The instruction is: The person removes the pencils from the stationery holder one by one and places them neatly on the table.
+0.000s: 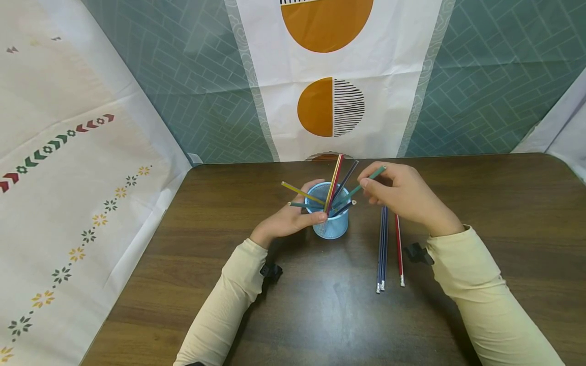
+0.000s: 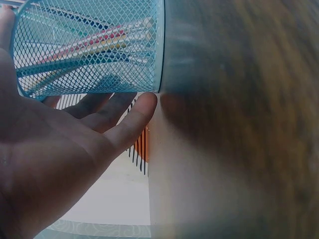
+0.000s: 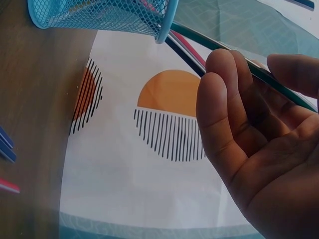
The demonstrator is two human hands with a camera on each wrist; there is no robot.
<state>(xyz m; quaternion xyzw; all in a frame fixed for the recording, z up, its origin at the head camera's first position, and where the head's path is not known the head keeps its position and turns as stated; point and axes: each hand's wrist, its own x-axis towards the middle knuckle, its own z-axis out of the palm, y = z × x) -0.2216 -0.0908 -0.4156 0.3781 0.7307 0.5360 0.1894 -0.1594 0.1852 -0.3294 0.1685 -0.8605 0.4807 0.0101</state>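
A light blue mesh pencil cup point(image 1: 330, 230) stands upright on the table with several coloured pencils leaning out of it. My left hand point(image 1: 293, 217) holds the cup from the left, thumb at the front near the rim and fingers around the back. With its thumb and fingertips, my right hand point(image 1: 400, 192) pinches a green pencil point(image 1: 352, 193) that slants down into the cup. In the right wrist view this green pencil point(image 3: 199, 36) runs from the rim to the hand. Through the mesh point(image 2: 84, 74), the left wrist view shows pencil ends at the bottom.
Right of the cup, dark blue pencils point(image 1: 381, 254) lie side by side on the brown table point(image 1: 320, 315), with a red pencil point(image 1: 400, 254) beside them. Patterned cloth point(image 1: 192, 76) hangs behind the table, and a white printed cloth point(image 1: 91, 203) is on the left.
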